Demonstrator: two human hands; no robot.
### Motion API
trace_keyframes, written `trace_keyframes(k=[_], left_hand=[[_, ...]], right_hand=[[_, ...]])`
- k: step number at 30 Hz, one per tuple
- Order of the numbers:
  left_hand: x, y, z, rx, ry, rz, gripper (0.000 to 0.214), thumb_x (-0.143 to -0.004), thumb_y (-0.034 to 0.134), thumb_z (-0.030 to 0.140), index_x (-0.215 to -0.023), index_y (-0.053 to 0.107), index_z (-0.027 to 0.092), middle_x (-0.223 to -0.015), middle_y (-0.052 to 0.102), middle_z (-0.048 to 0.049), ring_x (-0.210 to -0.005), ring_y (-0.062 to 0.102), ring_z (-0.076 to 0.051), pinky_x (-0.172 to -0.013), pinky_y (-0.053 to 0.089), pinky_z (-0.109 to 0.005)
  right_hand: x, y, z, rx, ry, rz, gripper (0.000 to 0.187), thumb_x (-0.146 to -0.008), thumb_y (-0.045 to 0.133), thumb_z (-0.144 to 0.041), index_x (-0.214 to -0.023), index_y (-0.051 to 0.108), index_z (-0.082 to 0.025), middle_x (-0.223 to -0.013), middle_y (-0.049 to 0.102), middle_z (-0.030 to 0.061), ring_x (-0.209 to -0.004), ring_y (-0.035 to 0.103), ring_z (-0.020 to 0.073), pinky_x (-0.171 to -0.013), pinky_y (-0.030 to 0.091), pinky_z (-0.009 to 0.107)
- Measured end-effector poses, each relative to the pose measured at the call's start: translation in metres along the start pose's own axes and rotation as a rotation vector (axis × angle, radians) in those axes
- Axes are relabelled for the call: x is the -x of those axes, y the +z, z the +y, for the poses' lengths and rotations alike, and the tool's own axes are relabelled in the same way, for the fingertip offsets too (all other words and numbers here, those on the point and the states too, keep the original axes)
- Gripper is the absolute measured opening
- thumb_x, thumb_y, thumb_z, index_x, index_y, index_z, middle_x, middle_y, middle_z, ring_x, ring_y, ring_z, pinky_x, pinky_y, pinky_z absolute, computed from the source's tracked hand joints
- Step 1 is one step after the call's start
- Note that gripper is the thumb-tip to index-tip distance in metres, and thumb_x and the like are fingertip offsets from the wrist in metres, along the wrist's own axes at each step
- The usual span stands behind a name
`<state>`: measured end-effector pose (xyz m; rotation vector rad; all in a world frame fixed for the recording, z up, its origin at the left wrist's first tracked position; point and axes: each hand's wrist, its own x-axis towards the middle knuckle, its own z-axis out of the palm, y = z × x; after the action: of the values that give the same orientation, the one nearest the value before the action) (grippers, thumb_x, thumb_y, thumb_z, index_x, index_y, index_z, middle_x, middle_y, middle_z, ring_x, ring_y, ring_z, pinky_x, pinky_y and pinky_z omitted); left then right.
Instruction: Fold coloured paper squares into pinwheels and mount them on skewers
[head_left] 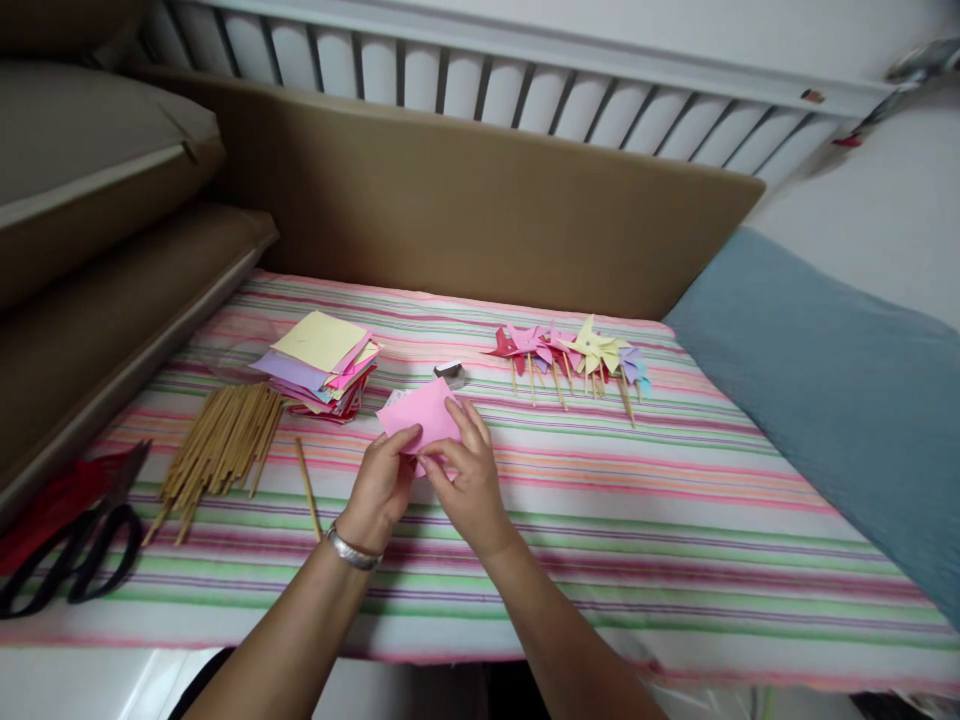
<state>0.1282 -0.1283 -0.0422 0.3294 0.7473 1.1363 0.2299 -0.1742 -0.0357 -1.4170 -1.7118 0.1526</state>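
Note:
Between both hands I hold a pink square of paper [421, 410] above the striped cloth. My left hand [386, 478], with a silver bracelet at its wrist, is closed on the paper's lower left, its thumb on top. My right hand [466, 468] grips the right side, thumb and fingers near the lower edge. A small dark and clear item [450, 374] lies just behind the paper; I cannot make out its kind. A single thin stick [307, 488] rests left of my left hand.
Paper squares [319, 345] are stacked at the back left, with a pile of sticks [221, 440] before them. Black-handled scissors [94, 545] lie far left near red material [52, 510]. Several finished pinwheels [570, 350] lie back right. A brown panel [465, 190] borders the back.

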Motion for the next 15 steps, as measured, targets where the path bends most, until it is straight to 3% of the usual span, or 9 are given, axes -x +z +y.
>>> trace_keyframes(k=[6, 15], left_hand=[[0.0059, 0.0051, 0.0010, -0.088, 0.029, -0.008, 0.013, -0.054, 0.075, 0.015, -0.064, 0.066, 0.013, -0.055, 0.065, 0.0011, -0.049, 0.055, -0.009, -0.051, 0.040, -0.022], [0.0090, 0.0063, -0.0069, -0.049, 0.037, -0.048, 0.010, -0.058, 0.075, 0.019, -0.061, 0.068, 0.013, -0.061, 0.069, -0.0010, -0.059, 0.060, -0.010, -0.062, 0.045, -0.022]], right_hand=[[-0.0039, 0.0020, 0.0070, -0.085, 0.190, 0.057, 0.006, -0.076, 0.059, -0.021, -0.073, 0.064, -0.022, -0.135, 0.047, 0.0077, -0.133, 0.030, 0.0248, -0.106, 0.030, 0.048], [-0.0070, 0.0009, 0.0110, -0.101, 0.281, 0.134, 0.003, -0.074, 0.061, -0.020, -0.071, 0.062, -0.021, -0.137, 0.045, 0.0108, -0.131, 0.032, 0.0256, -0.106, 0.027, 0.048]])
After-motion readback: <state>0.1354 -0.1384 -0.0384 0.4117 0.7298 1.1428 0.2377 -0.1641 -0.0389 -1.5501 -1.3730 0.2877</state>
